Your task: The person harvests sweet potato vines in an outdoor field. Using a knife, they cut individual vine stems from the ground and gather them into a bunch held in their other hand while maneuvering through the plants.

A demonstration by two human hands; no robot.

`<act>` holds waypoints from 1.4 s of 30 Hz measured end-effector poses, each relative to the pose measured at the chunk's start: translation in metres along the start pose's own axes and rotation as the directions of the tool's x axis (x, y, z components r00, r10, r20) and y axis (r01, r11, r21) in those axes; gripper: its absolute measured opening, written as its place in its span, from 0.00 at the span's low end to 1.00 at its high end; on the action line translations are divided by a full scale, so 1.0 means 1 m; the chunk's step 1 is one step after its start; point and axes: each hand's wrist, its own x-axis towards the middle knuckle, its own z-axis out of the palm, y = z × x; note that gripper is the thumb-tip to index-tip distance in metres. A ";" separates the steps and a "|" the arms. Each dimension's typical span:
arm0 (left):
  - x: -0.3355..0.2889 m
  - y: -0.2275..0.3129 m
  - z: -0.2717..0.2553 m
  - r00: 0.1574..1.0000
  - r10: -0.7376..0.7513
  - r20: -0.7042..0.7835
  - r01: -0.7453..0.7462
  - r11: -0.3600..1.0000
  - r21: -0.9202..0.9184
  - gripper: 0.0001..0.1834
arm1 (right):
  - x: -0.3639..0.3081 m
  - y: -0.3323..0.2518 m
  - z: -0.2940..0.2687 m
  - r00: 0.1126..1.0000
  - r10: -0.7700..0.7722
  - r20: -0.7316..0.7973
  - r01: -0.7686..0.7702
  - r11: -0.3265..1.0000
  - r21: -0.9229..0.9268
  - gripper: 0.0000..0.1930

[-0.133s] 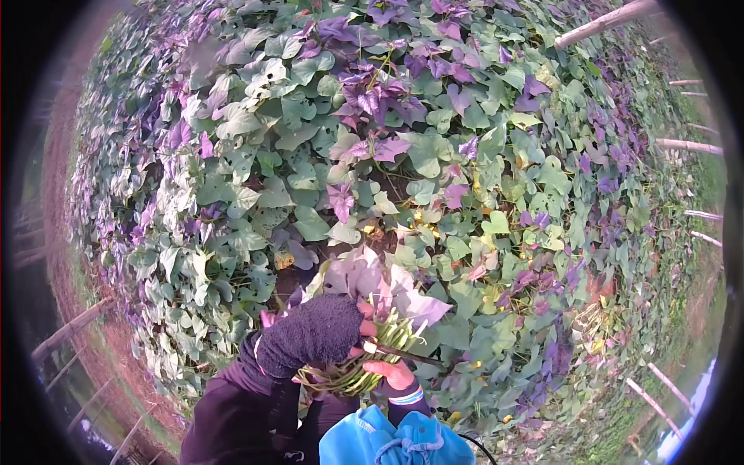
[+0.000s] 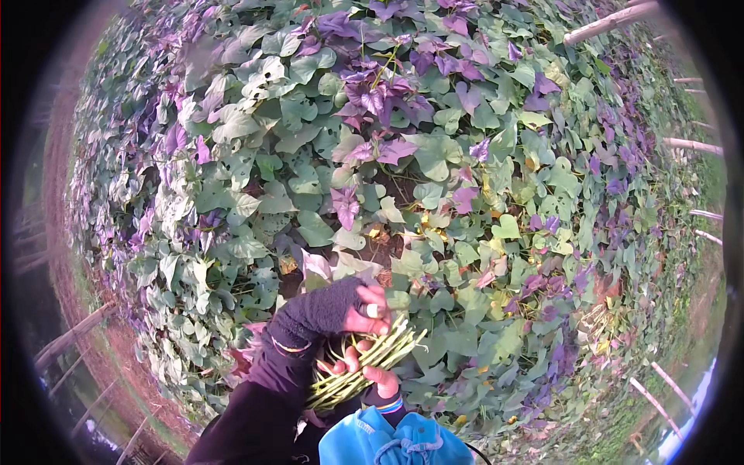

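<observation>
Head view: bunch of stems (image 2: 399, 346) low in the middle, close in front of the body, over the leaf bed. Long, thin and round, pale green going to yellow, brighter in the sunlight toward the upper right. Packed side by side and slanting from lower left to upper right, with uneven tips fanning out slightly at the upper end and looser, darker strands at the lower left. Clasped in the right hand (image 2: 382, 380), with bent fingers around the middle. Just above, left hand (image 2: 370, 310) with curled fingers close over the upper edge of the bunch, small white band (image 2: 373, 311) at one finger; no telling if gripping anything. Dark fuzzy sleeve (image 2: 314, 314) on the left, striped cuff (image 2: 394, 406) and blue cloth (image 2: 372, 442) on the right. Farther out, green and purple leaves (image 2: 314, 229), brown soil (image 2: 385, 252) between, wooden poles (image 2: 612, 22) along the rim.
</observation>
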 end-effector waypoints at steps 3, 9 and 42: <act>0.042 -0.086 0.002 0.505 -0.057 -0.861 0.182 0.983 0.041 0.15 | 0.020 0.000 -0.023 0.983 -0.102 -0.150 0.119 0.987 0.104 0.15; 0.067 -0.273 -0.028 0.397 -0.493 -0.774 0.399 0.852 -0.339 0.06 | 0.019 -0.050 -0.070 0.822 -0.256 -0.509 0.038 0.916 -0.399 0.14; 0.104 -0.194 0.017 0.817 -0.281 -0.504 0.463 0.840 0.283 0.19 | -0.069 -0.083 -0.130 0.937 0.015 -0.350 0.010 0.997 0.070 0.25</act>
